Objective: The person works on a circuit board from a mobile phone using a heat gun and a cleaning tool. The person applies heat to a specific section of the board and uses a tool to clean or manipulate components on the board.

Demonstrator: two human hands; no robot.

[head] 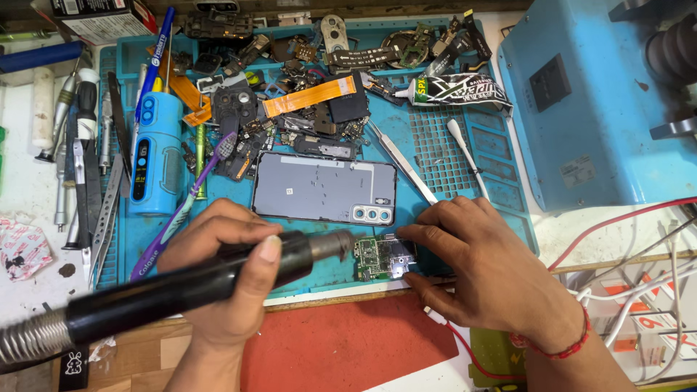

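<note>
From my remote seat, much is hard to read: the hose end of the black hot-air wand (181, 287) runs out of frame at the near left, the board's tiny components blur together, and the far clutter of flex cables and camera parts (290, 94) overlaps too thickly to sort piece by piece. My left hand (225, 279) has its grip closed around the wand, thumb on top, the metal nozzle pointing right and sitting just beside the green circuit board (374, 259). My right hand (486, 268) rests fingers-down on the board's right edge, pinning it near the front rim of the blue work mat (501, 145); whether anything lies under that palm I cannot tell. The mat's shallow tray holds a grey phone back cover (319, 187) just beyond the board, tweezers (403, 161), a purple toothbrush (185, 207), a blue handheld tool (156, 152) and a squeezed glue tube (457, 91). The desk shows a red pad (341, 348) near me, a blue machine (602, 101) at far right, and red and white cables (639, 276) trailing right.
</note>
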